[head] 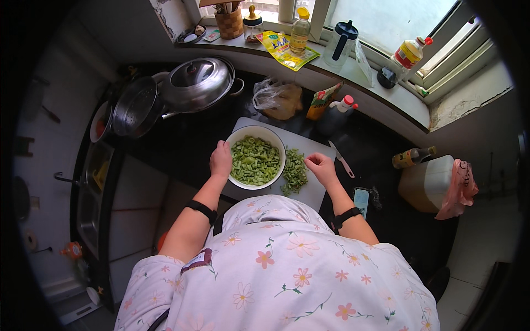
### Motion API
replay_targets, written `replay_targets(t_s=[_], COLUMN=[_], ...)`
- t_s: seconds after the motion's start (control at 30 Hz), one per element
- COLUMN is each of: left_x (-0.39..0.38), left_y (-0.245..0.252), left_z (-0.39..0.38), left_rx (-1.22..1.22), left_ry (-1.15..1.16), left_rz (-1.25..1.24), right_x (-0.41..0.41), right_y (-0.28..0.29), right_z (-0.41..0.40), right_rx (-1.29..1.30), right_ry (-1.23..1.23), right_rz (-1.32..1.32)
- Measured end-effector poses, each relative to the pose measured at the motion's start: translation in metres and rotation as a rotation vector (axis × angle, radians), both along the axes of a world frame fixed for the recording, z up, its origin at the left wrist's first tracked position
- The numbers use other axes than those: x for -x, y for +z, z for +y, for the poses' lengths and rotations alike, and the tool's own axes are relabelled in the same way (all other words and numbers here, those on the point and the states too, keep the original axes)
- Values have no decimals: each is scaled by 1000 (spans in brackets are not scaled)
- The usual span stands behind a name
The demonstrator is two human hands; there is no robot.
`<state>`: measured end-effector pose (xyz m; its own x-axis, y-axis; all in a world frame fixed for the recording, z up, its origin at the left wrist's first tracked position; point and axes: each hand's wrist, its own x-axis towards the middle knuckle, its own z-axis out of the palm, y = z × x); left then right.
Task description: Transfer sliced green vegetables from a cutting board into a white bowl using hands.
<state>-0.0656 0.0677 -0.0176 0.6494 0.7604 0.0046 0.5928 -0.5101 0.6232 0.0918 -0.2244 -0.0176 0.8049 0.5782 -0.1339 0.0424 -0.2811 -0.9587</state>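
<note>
A white enamel-look bowl point(280, 142) full of chopped green vegetable pieces point(254, 161), seemingly green beans, rests on a white cutting board point(314, 191). My left hand point(221, 159) grips the bowl's left rim, thumb side up. To the right of the bowl, a heap of smaller green pieces point(295, 171) lies directly on the board. My right hand point(322, 167) is at the heap's right edge with its fingers curled together; whether they pinch a piece is too small to tell. A knife point(342, 159) with a pale handle lies on the black counter just right of the board.
Behind the board are a plastic bag point(277, 99), a food pouch point(324, 100) and a dark bottle with a red cap point(337, 116). A lidded steel pan point(198, 85) stands back left. A phone point(361, 202) lies by my right forearm, near a large plastic jug point(426, 182).
</note>
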Motion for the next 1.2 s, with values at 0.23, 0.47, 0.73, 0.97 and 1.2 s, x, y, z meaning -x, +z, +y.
replay_targets(t_s=[0.23, 0.47, 0.73, 0.97, 1.2], left_x=[0, 2, -1, -1, -1], left_y=[-2, -2, -3, -4, -5], left_z=[1, 1, 2, 3, 3], left_rx=[2, 22, 19, 12, 6], left_ry=[2, 10, -13, -24, -26], left_rz=[15, 6, 12, -9, -13], right_x=[16, 39, 37, 39, 39], right_y=[43, 21, 15, 15, 12], right_z=[46, 62, 59, 59, 59], right_rx=[-83, 214, 149, 124, 122], right_ry=[157, 247, 244, 211, 202], right_rz=[-159, -223, -227, -253, -197])
